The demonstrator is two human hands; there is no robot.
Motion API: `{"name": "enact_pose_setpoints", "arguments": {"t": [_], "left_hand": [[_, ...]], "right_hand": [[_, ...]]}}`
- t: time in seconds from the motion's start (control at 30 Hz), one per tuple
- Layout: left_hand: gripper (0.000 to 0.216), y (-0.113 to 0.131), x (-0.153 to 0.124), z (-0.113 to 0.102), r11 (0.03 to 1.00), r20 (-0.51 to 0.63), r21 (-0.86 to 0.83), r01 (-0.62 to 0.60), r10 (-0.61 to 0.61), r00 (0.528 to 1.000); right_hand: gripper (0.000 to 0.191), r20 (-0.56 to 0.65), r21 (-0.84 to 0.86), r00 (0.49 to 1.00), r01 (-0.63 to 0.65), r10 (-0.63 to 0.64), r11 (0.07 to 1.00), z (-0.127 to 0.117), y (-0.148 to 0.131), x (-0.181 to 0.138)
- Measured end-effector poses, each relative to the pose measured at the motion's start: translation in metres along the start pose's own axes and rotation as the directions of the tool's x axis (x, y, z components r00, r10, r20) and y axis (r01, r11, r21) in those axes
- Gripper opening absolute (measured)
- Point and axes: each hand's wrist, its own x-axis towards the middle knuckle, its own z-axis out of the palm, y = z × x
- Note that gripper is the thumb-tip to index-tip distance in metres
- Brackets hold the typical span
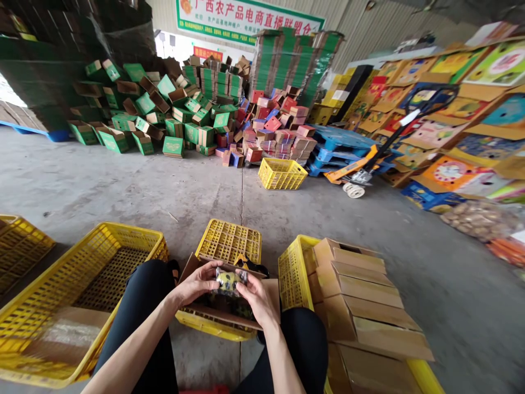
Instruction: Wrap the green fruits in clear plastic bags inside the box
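My left hand (196, 284) and my right hand (257, 298) meet over an open cardboard box (223, 314) that rests on an upturned yellow crate (229, 241) between my knees. Both hands pinch a small clear-wrapped packet (228, 280) with yellow and dark contents, fingers curled round its ends. The box's inside is mostly hidden by my hands. My legs in black trousers frame the box on both sides.
A large yellow crate (77, 295) holding a wrapped cardboard piece stands at my left. A yellow crate (293, 273) stacked with folded cartons (361, 295) is at my right. Farther off lie piles of green boxes (164, 115), red boxes (274, 131), a yellow crate (282, 173), a pallet jack (369, 164).
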Motion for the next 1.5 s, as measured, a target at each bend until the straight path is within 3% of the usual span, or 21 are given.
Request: {"name": "enact_pose_setpoints", "arguments": {"t": [0.13, 0.33, 0.63, 0.77, 0.97, 1.1, 1.27, 1.5], "left_hand": [[0.072, 0.003, -0.002, 0.003, 0.998, 0.022, 0.036, 0.043, -0.044, 0.999], [0.067, 0.006, -0.006, 0.005, 0.981, 0.005, 0.032, 0.193, -0.194, 0.981], [0.061, 0.005, -0.007, 0.006, 0.99, -0.079, 0.072, 0.121, -0.115, 0.99], [0.057, 0.005, -0.007, 0.007, 0.995, -0.114, 0.053, 0.084, -0.078, 0.99], [0.058, 0.009, -0.005, 0.012, 0.997, -0.126, 0.075, -0.017, 0.026, 0.992], [0.058, 0.007, -0.004, 0.012, 0.992, -0.077, 0.124, -0.024, 0.034, 0.996], [0.075, 0.006, -0.005, 0.013, 0.993, -0.024, 0.118, -0.03, 0.033, 0.999], [0.077, 0.011, -0.005, 0.017, 1.0, -0.134, 0.021, -0.002, 0.005, 0.991]], "right_hand": [[0.076, -0.036, 0.066, 0.999, 0.005, -0.002, 0.998, -0.003, 0.002, 0.001], [0.072, -0.039, 0.036, 0.998, 0.057, -0.056, 0.998, -0.004, 0.001, 0.0], [0.056, 0.033, -0.106, 0.995, 0.101, -0.098, 0.989, 0.005, -0.014, -0.005], [0.061, 0.035, -0.117, 0.996, 0.088, -0.084, 0.989, 0.001, -0.012, -0.003], [0.072, -0.065, 0.001, 0.995, -0.081, 0.081, 0.997, -0.009, 0.007, 0.002], [0.066, -0.011, 0.059, 0.981, -0.191, 0.192, 0.98, -0.007, 0.014, 0.002], [0.058, -0.021, 0.111, 0.991, -0.127, 0.13, 0.986, -0.006, 0.01, 0.0], [0.066, -0.001, 0.08, 0.998, -0.058, 0.058, 0.995, -0.003, 0.002, -0.002]]}}
